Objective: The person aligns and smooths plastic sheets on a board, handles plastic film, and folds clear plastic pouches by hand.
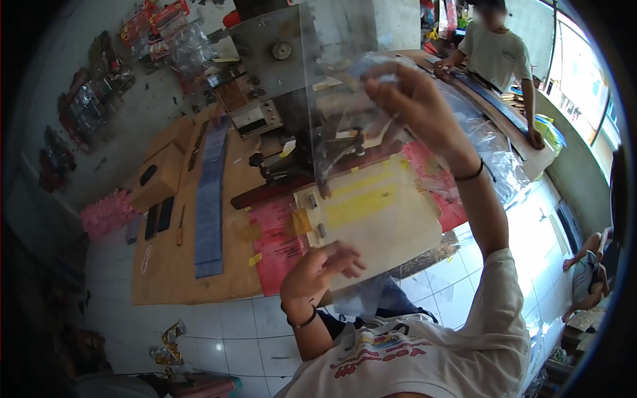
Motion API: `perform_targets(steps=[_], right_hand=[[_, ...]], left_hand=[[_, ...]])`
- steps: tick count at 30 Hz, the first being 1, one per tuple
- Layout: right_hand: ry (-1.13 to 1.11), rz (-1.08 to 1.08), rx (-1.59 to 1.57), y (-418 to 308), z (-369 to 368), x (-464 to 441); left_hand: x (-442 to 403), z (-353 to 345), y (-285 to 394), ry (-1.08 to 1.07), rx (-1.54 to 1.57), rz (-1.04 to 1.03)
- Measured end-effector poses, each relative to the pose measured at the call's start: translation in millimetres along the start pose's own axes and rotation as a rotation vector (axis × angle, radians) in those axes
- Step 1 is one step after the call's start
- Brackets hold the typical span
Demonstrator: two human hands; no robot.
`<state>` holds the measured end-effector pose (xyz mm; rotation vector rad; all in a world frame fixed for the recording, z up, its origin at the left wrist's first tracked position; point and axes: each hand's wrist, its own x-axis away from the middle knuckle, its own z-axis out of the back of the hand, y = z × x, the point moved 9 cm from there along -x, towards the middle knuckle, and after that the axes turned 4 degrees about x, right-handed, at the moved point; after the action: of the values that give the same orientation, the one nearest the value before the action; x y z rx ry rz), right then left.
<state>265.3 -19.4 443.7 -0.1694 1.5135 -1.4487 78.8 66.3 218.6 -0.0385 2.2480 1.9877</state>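
Note:
My right hand is raised over the machine, its fingers closed on a blurred piece of clear plastic film. The film hangs down in front of the machine. Near the lower edge of a cream board, my left hand has its fingers apart and slightly bent, with nothing visible in them. The board carries yellow tape and two small metal fittings on its left side. Under it lies red sheeting. Motion smears both hands somewhat.
Blue folded strips, a screwdriver, dark phones and a cardboard box lie on the table's left side. A machine with a round gauge stands behind. Another person works at a table at upper right.

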Motion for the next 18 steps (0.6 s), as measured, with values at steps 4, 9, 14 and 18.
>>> perform_targets(steps=[4, 9, 14, 18], right_hand=[[-0.191, -0.176, -0.258, 43.6, -61.6, 29.6], [-0.454, -0.260, -0.255, 60.5, -133.7, 84.6], [-0.638, -0.262, 0.015, 85.2, -147.5, 112.1], [0.003, 0.223, 0.474, 42.1, -98.2, 87.4]], left_hand=[[38.9, 21.2, 7.6, 0.128, -0.076, -0.140], [42.4, 42.7, 71.0, 0.506, 0.049, -0.524], [40.4, 55.2, 75.6, 0.714, 0.008, -0.445], [36.9, 40.8, 69.2, 0.772, -0.173, -0.393]])
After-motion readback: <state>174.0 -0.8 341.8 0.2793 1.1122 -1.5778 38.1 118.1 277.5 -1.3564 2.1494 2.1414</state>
